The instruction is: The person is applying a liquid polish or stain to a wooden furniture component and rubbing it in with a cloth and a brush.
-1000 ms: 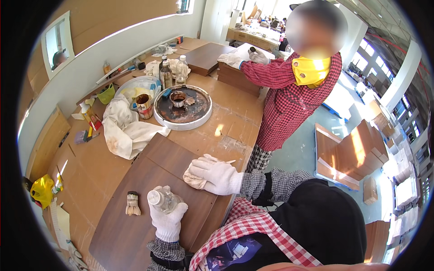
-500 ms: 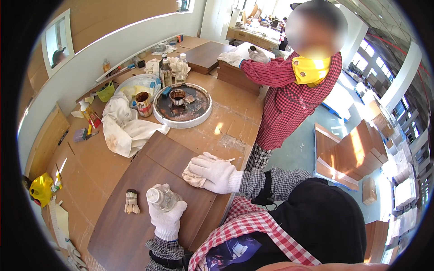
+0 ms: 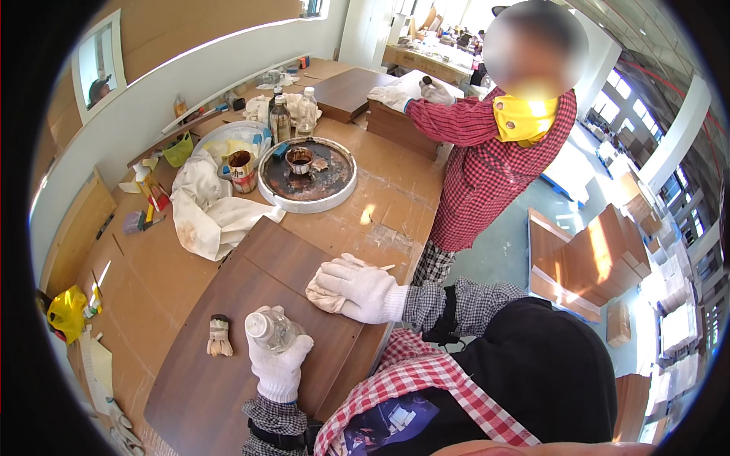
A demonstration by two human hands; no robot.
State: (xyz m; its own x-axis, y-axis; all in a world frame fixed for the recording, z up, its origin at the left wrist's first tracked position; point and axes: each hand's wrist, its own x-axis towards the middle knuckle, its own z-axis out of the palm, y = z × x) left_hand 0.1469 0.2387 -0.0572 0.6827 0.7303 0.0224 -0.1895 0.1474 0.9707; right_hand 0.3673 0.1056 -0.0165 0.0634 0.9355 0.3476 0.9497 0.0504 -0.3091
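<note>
Bottle (image 3: 281, 332) aslant, narrow end leftward

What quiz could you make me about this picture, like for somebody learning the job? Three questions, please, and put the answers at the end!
1. What is in the person's left hand, the one in a white knitted glove?
2. True or false: the person's right hand, also in a white knitted glove, has nothing under it but board.
3. Which is nearer the left hand: the small tan bundle with a dark end, or the big crumpled white fabric?

Key:
1. A clear, round-bodied bottle with a whitish top.
2. False: it rests on a bunched cream cloth.
3. The small tan bundle.
</note>
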